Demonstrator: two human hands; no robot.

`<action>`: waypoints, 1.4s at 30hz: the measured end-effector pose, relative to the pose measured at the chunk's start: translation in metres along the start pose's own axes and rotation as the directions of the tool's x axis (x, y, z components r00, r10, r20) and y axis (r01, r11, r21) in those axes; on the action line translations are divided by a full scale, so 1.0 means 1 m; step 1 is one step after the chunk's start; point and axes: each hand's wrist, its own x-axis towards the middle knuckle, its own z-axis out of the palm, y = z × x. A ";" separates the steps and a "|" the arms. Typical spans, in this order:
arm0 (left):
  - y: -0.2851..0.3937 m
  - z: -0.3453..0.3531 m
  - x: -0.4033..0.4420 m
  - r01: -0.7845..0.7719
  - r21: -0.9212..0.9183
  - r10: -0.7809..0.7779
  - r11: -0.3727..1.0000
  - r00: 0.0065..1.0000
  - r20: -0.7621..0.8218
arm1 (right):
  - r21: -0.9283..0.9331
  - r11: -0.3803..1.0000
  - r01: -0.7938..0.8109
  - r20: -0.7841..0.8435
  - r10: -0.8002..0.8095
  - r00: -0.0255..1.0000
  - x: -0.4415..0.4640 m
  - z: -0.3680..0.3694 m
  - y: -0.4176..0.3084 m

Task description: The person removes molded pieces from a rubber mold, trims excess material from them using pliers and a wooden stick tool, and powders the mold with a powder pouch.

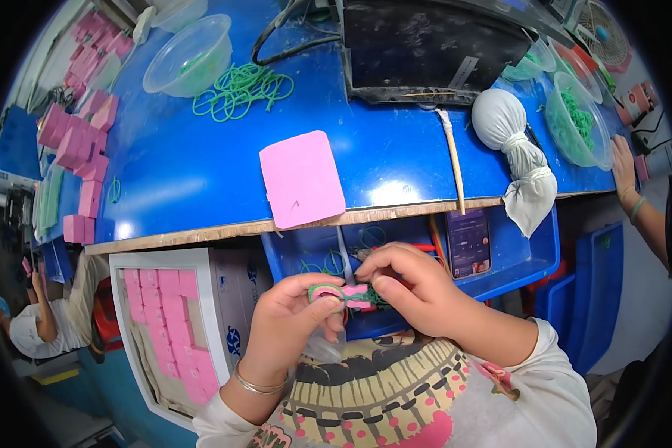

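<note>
A small pink piece with green cord around it [343,296] is held between my two hands, above the near edge of an open blue drawer [526,261]. My left hand [295,310] pinches its looped left end between thumb and fingers. At its right end, my right hand [409,287] is closed, thumb against fingers, on the same piece. Fingers hide part of it. Just beyond the hands a flat pink sheet [303,179] lies at the edge of the blue table [201,168]. Green cord [243,91] lies in a loose heap farther back.
A phone [470,243] lies in the drawer. A wooden stick [453,160] and a white cloth-wrapped ball [499,119] are at the right, near a bowl of green cord [575,123]. Pink blocks [78,142] stand left; pink boxes [168,321] fill a crate. Other people are at both sides.
</note>
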 end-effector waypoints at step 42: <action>-0.009 0.001 0.001 -0.234 -0.075 0.246 0.969 0.929 0.278 | 0.310 0.943 0.121 0.134 -0.169 0.977 0.007 -0.001 0.001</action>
